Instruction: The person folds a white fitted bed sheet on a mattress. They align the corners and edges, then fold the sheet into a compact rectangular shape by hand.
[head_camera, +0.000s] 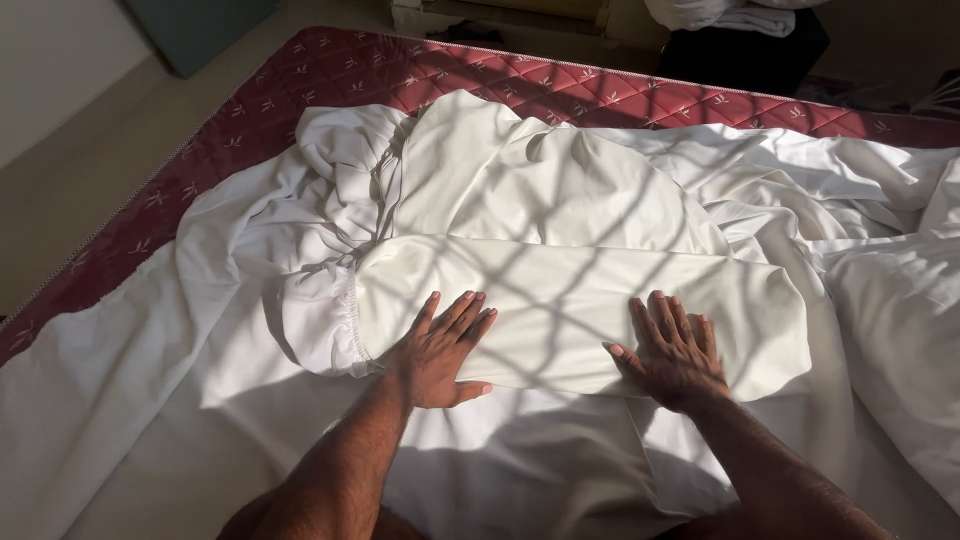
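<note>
We pressed both palms flat on a folded white sheet (580, 310) lying across the middle of the red quilted mattress (440, 75). The left hand (440, 345) sat near the sheet's gathered elastic hem (352, 325), the right hand (672, 350) toward its other end; fingers were spread, pinching nothing. We judged the cloth light, limp and prone to slipping, best taken at its hem or folded edges. A pillow (900, 340) lay beside the sheet's right end.
</note>
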